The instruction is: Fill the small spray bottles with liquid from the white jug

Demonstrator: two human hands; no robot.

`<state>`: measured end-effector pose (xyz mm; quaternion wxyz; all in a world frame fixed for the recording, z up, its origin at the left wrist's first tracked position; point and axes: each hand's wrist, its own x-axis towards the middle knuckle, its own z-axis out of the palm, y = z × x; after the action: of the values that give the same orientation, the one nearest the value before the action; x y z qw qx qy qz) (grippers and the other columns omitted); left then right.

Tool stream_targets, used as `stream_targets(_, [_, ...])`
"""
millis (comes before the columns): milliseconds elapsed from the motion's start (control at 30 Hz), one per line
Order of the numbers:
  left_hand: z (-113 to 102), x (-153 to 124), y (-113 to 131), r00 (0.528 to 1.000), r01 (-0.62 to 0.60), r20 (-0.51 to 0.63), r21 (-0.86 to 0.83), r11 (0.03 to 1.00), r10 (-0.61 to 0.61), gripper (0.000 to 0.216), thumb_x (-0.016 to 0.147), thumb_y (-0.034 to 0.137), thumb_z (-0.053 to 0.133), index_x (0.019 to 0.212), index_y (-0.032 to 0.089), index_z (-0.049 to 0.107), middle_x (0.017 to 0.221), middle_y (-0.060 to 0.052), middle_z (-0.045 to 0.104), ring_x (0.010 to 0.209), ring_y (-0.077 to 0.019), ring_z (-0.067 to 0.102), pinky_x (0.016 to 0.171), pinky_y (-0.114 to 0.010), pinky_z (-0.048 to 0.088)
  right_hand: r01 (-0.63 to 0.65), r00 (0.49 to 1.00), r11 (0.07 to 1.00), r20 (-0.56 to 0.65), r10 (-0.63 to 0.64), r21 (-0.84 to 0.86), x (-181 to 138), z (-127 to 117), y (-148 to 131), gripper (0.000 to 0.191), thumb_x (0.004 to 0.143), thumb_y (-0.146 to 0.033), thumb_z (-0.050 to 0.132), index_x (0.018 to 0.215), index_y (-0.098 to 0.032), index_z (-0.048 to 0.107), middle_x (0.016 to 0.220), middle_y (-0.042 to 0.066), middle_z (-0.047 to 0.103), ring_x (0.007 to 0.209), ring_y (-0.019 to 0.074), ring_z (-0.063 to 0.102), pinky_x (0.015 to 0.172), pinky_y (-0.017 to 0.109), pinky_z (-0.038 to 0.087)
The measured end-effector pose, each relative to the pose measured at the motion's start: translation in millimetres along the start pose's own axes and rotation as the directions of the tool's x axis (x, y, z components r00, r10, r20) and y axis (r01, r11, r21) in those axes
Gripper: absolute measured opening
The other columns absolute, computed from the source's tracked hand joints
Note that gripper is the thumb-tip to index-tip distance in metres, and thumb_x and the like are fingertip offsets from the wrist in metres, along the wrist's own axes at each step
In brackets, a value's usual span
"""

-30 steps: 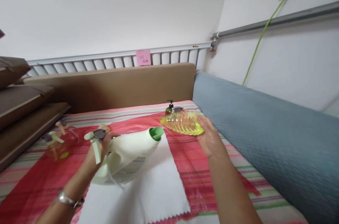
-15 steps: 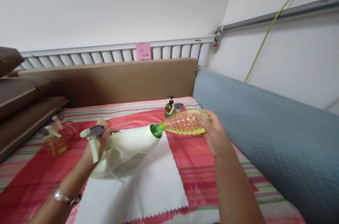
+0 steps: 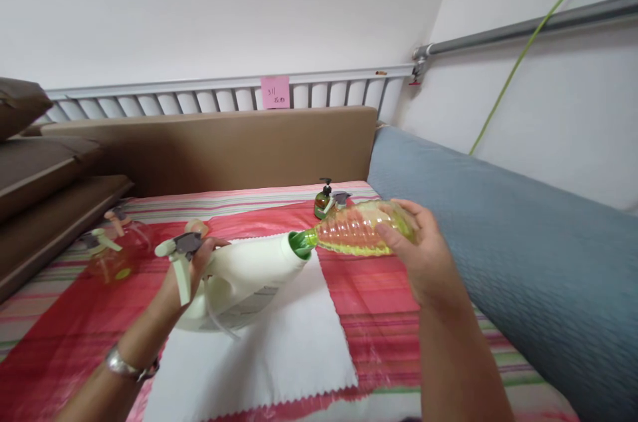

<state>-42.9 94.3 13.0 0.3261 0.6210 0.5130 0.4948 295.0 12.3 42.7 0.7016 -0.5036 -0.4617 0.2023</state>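
My right hand (image 3: 423, 242) is wrapped round the wide base of a clear yellow ribbed bottle (image 3: 356, 229), which lies nearly level. Its neck meets the green-lined mouth of a white jug (image 3: 249, 269) tipped over to the right. My left hand (image 3: 202, 262) grips the jug at its handle end; most of its fingers are hidden behind. That same hand also has a grey and pale-green trigger spray head (image 3: 182, 252) in it, its thin tube (image 3: 216, 319) hanging down in front of the jug. Any liquid passing between the two containers cannot be made out.
Two spray bottles, one yellow (image 3: 107, 262) and one pink (image 3: 130, 229), stand at the left. A dark green pump bottle (image 3: 323, 201) is behind the yellow bottle. White cloth (image 3: 279, 369) lies over red sheeting (image 3: 379, 316). Brown boards (image 3: 64, 222) and blue padding (image 3: 498, 229) flank the surface.
My right hand and the yellow bottle have shifted slightly right, and the jug's mouth slightly right and up. The whole view has also moved a little. Both grips stay the same.
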Motion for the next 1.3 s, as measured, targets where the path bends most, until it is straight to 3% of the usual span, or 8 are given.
stream_targets(233, [-1,0,-3,0.998,-0.065,-0.017,0.041,0.997,0.065,0.029,0.069,0.046,0.054,0.07,0.023,0.071,0.058,-0.003,0.057,0.062,-0.0209,0.055,0.044,-0.024,0.036,0.061,0.998,0.997,0.006,-0.061,-0.037,-6,4,-10,0.05,0.067,-0.034,0.072,0.113,-0.027,0.053,0.117,0.007,0.06,0.109,0.0273,0.054,0.094,0.047,0.043])
stream_targets(367, [-2,0,-5,1.0,-0.007,-0.016,-0.009,1.0,0.007,0.025,0.069,0.042,0.055,0.071,0.022,0.071,0.054,-0.002,0.055,0.057,-0.0198,0.053,0.044,-0.024,0.036,0.109,0.994,0.979,-0.003,-0.111,-0.171,-12,5,-17,0.054,0.068,-0.034,0.071,0.118,-0.027,0.052,0.121,0.007,0.057,0.112,0.0275,0.053,0.097,0.05,0.039])
stream_targets(500, [1,-5,0,1.0,0.015,-0.002,-0.005,1.0,-0.015,0.028,0.07,0.045,0.055,0.071,0.021,0.07,0.055,-0.003,0.055,0.056,-0.0198,0.052,0.045,-0.025,0.036,0.202,0.979,0.942,0.061,-0.193,-0.267,-17,4,-25,0.056,0.069,-0.033,0.07,0.121,-0.028,0.051,0.123,0.006,0.056,0.113,0.0273,0.052,0.099,0.049,0.039])
stream_targets(600, [5,-9,4,0.999,-0.036,0.024,0.016,0.999,0.036,0.033,0.073,0.048,0.052,0.075,0.021,0.07,0.06,-0.004,0.058,0.059,-0.0206,0.054,0.049,-0.027,0.039,0.324,0.946,0.882,0.122,-0.3,-0.342,-20,3,-32,0.058,0.069,-0.034,0.07,0.123,-0.028,0.049,0.123,0.007,0.056,0.113,0.0272,0.052,0.1,0.049,0.038])
stream_targets(800, [3,-9,-2,0.992,-0.123,0.053,0.1,0.987,0.118,0.038,0.077,0.051,0.047,0.08,0.021,0.071,0.076,-0.007,0.066,0.068,-0.0221,0.057,0.06,-0.029,0.043,0.559,0.826,0.677,0.256,-0.501,-0.478,-28,7,-49,0.06,0.071,-0.037,0.068,0.126,-0.027,0.047,0.129,0.009,0.052,0.118,0.0292,0.047,0.099,0.052,0.038])
stream_targets(1133, [2,-17,1,0.986,-0.136,0.111,0.132,0.982,0.122,0.04,0.08,0.053,0.044,0.082,0.022,0.069,0.074,-0.006,0.065,0.067,-0.0208,0.057,0.06,-0.029,0.043,0.649,0.76,0.591,0.389,-0.521,-0.479,-48,15,-59,0.063,0.072,-0.035,0.068,0.129,-0.026,0.042,0.135,0.01,0.044,0.123,0.0298,0.043,0.099,0.049,0.04])
stream_targets(1300, [1,-18,1,0.983,-0.158,0.124,0.191,0.969,0.136,0.043,0.081,0.053,0.042,0.081,0.021,0.069,0.077,-0.007,0.065,0.07,-0.0223,0.059,0.059,-0.03,0.045,0.658,0.752,0.561,0.387,-0.534,-0.503,-47,10,-60,0.062,0.072,-0.036,0.067,0.129,-0.025,0.042,0.133,0.011,0.046,0.12,0.0301,0.045,0.096,0.048,0.043])
